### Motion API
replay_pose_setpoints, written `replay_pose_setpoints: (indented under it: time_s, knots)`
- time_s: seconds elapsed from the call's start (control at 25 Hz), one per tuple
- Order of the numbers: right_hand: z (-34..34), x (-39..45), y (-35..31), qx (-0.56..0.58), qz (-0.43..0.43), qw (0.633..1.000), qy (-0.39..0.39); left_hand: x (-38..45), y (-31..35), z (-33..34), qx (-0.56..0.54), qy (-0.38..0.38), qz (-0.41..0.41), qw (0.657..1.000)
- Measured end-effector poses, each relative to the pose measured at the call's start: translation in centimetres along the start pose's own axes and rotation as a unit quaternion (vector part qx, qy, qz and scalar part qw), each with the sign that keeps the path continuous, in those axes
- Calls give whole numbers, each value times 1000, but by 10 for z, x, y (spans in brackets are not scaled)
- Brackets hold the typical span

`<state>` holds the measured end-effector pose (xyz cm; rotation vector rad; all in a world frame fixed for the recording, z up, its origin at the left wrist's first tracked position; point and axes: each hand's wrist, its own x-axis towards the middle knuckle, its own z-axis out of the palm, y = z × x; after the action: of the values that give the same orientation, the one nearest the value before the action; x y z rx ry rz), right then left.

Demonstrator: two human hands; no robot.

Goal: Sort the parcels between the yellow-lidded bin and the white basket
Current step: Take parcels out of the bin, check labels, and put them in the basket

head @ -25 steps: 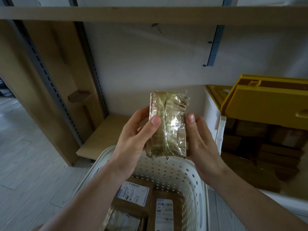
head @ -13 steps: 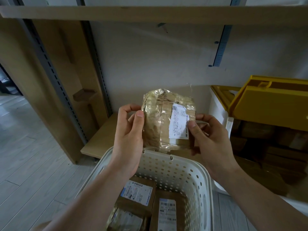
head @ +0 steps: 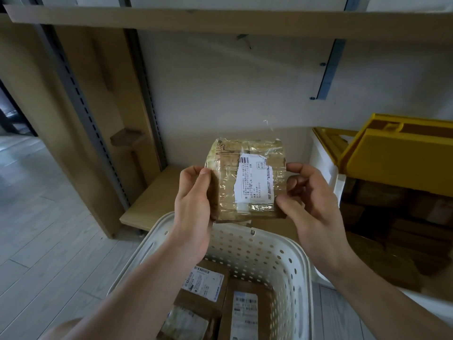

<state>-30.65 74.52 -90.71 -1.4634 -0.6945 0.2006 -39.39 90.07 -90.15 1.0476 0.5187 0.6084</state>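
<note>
Both hands hold a taped brown parcel (head: pixel 245 179) above the far rim of the white basket (head: pixel 289 263); the left hand (head: pixel 193 207) grips its left edge, the right hand (head: pixel 310 207) pinches its right edge. Its label (head: pixel 255 179) faces up. More parcels (head: pixel 203 284) lie in the basket. The bin (head: pixel 326 168), yellow lid (head: pixel 397 153) raised, stands right. Pale plank floor (head: pixel 49 229), white wall (head: pixel 232 89), wooden shelf (head: pixel 220 20) overhead

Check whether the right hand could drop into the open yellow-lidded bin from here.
Probably yes: the yellow-lidded bin stands open just beside the right hand, nothing between them. But that hand, with the left hand, grips the taped parcel.
</note>
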Motion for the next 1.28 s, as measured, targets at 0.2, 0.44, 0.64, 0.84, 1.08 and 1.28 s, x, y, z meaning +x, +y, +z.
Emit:
replay_pose_setpoints:
  time_s: [0.2, 0.44, 0.64, 0.84, 1.08, 1.28]
  knots:
    - [-1, 1, 1, -10, -6, 1000, 10, -1, 0, 0, 10, -56, 18, 998]
    - [-3, 4, -2, 62, 54, 997, 3, 1, 1, 1, 17, -68, 45, 997]
    - [-6, 7, -5, 98, 98, 990, -32, 2, 4, -1, 73, -95, 55, 991]
    - [-11, 8, -7, 97, 134, 984, -59, 4, 13, -7, 88, -100, 22, 991]
    - [-3, 8, -5, 204, 155, 967, -12, 3, 16, -8, 19, -87, -24, 996]
    - [4, 7, -8, 267, 153, 952, -3, 2, 14, -6, -13, -142, -9, 990]
